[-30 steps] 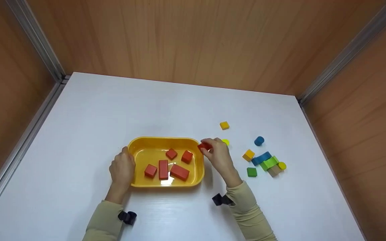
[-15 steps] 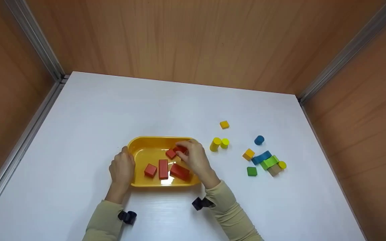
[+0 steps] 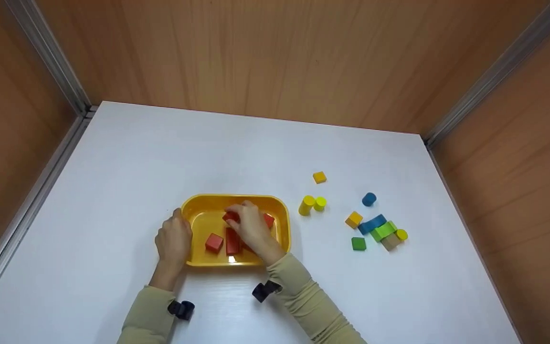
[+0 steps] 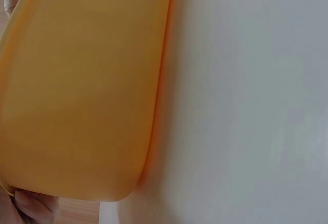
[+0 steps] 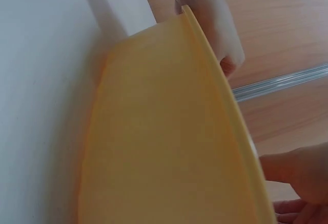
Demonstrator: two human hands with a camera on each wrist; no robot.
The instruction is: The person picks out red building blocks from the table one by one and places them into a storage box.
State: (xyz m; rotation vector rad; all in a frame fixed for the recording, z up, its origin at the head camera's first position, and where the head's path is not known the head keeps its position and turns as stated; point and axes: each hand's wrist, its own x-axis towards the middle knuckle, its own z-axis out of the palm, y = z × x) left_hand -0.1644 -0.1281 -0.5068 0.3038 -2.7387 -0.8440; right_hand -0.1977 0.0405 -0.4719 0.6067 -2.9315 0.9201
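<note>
In the head view my left hand (image 3: 174, 237) grips the left rim of a yellow tray (image 3: 203, 205); the left wrist view shows its fingers (image 4: 37, 207) at the tray's rim. My right hand (image 3: 253, 229) is over the inside of the tray, pinching a red block (image 3: 231, 217) between thumb and fingers. Below and left of that lie a red cube (image 3: 214, 243) and an upright-lying red oblong block (image 3: 232, 241). Another red block (image 3: 269, 220) peeks out behind the right hand, which hides the others. In the right wrist view the tray's outer wall (image 5: 148, 116) covers the blocks.
Right of the tray stand two yellow cylinders (image 3: 307, 205). Farther right are a blue cylinder (image 3: 369, 199), an orange cube (image 3: 354, 220), a green cube (image 3: 358, 243) and a cluster with a light green block (image 3: 384, 231). Wooden panels (image 3: 256, 57) enclose the white table (image 3: 184, 143).
My right hand has carried the red block leftward from the tray's right rim to over its middle. The yellow cylinders have come into sight. My left hand has stayed on the rim.
</note>
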